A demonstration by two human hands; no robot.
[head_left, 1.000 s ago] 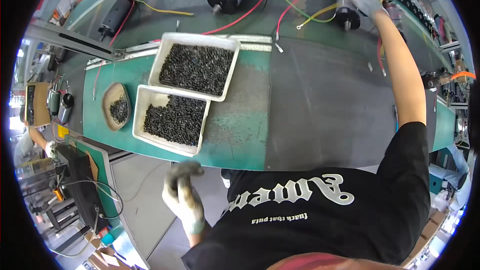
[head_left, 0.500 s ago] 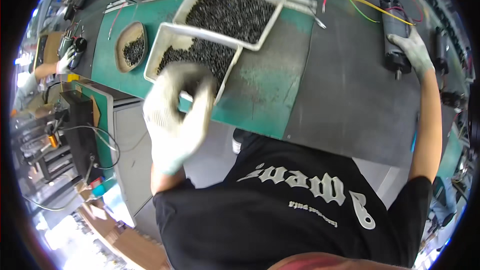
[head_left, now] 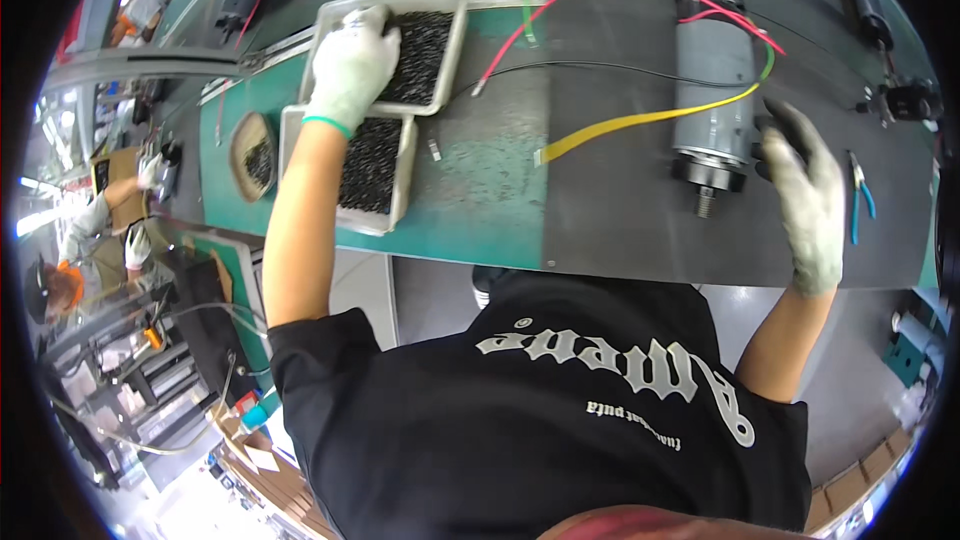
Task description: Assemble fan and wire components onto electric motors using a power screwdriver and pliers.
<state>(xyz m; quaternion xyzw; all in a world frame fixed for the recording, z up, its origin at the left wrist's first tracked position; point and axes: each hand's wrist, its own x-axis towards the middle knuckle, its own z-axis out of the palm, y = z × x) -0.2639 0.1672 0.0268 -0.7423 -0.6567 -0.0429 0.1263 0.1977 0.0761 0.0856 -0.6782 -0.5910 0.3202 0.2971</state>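
Left hand (head_left: 352, 65) is resting in far white bin (head_left: 455, 50), grip hidden | right hand (head_left: 812, 190) is hanging loosely spread, apparently empty, beside gray motor (head_left: 712, 62) | nudging could roll it

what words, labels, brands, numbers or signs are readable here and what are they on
Black T-shirt: large silver gothic lettering, legible but upside down; wording not copied here.
Same T-shirt: smaller silver line, partly legible, also not copied.
Grey motor: no readable marking.
Background: any printing too small or blurred.
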